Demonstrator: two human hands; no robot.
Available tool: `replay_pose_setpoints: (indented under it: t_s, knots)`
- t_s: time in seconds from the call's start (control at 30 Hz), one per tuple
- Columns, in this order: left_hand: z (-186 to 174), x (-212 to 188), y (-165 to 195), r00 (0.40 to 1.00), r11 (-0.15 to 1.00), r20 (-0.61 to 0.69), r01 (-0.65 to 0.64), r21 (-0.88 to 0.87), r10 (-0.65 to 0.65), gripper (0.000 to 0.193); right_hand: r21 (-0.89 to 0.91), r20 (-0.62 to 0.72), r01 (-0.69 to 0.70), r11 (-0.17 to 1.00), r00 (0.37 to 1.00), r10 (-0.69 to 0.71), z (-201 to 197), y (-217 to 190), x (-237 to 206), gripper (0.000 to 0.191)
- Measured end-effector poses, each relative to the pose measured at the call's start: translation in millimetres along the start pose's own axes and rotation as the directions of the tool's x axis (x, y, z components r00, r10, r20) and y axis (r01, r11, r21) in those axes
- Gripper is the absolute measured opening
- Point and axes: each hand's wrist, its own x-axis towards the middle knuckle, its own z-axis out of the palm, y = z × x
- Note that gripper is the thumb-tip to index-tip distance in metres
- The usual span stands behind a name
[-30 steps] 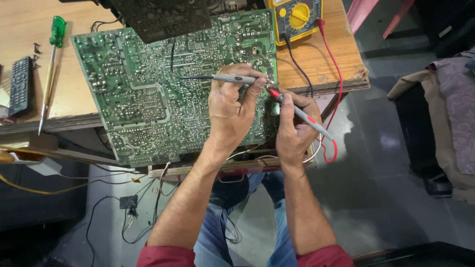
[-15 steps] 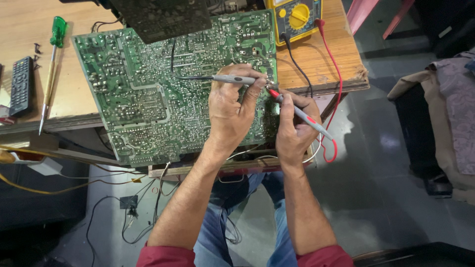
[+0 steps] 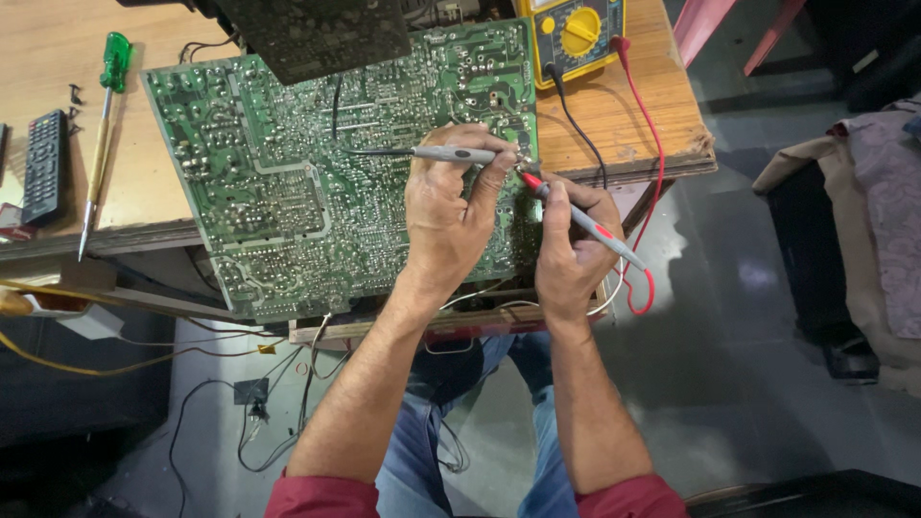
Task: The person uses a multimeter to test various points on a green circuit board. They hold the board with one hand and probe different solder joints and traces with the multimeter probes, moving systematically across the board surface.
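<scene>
A large green circuit board (image 3: 288, 192) lies solder side up on a wooden table (image 3: 614, 115), overhanging its near edge. My left hand (image 3: 446, 216) holds a grey test probe (image 3: 451, 153) flat across the board, its tip pointing left. My right hand (image 3: 566, 249) grips a red-tipped grey probe (image 3: 576, 219), whose tip touches the board's right edge beside my left fingers. A yellow multimeter (image 3: 571, 34) sits at the table's far right, with a red lead (image 3: 652, 173) and a black lead (image 3: 576, 125) running from it toward my hands.
A green-handled screwdriver (image 3: 101, 134) and a black remote control (image 3: 43, 163) lie on the table at left. A dark casing (image 3: 307, 34) covers the board's far edge. Loose wires (image 3: 259, 412) hang under the table. A cloth-covered object (image 3: 863, 221) stands on the floor at right.
</scene>
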Motion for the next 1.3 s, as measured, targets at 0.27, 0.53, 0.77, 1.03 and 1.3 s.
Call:
replay_pose_setpoints:
  t_s: [0.27, 0.53, 0.77, 1.03, 1.3]
  knots:
    - [-1.9, 0.0, 0.5, 1.0, 1.0, -0.002, -0.003, 0.005, 0.003, 0.009, 0.005, -0.001, -0.002, 1.0, 1.0, 0.002, 1.1, -2.4, 0.0, 0.014]
    - [-0.5, 0.0, -0.7, 1.0, 1.0, -0.005, -0.012, 0.025, 0.012, 0.01, 0.014, -0.013, -0.012, 1.0, 1.0, 0.013, 2.2, -2.1, 0.8, 0.013]
    - [-0.7, -0.1, 0.3, 1.0, 1.0, -0.008, -0.012, 0.029, 0.012, 0.011, -0.034, -0.009, 0.008, 0.999, 1.0, -0.008, 0.5, -3.1, 0.3, 0.013]
    - [-0.7, 0.4, 2.1, 1.0, 1.0, -0.011, -0.011, 0.017, 0.011, 0.01, 0.015, -0.015, -0.012, 1.0, 1.0, 0.012, 0.6, -1.7, 0.8, 0.014]
    - [-1.1, -0.6, 2.0, 1.0, 1.0, -0.018, -0.007, 0.001, 0.007, 0.011, 0.049, -0.01, -0.02, 0.999, 1.0, 0.021, 0.9, -0.5, -0.8, 0.013]
